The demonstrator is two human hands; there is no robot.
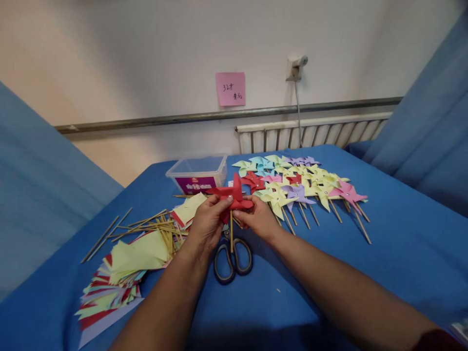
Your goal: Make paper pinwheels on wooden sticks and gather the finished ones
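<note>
From the head camera we look down at our two bare forearms reaching over a blue-covered table. Our left hand and right hand meet at the middle, and each grip is narrow, pinched on a red paper pinwheel held between them just above the table. Its thin wooden stick hangs straight down between the two grips. Directly below the grips, black-handled scissors lie flat on the table. To the left of the left grip lie a loose scatter of wooden sticks and, nearer us, a fanned stack of coloured paper squares, yellow on top. Beyond the grips stands a clear plastic box with a purple label. To the right of the right grip lies a spread of finished pinwheels in yellow, blue, purple, pink and red, sticks pointing toward us. On the wall behind hangs a pink note.
</note>
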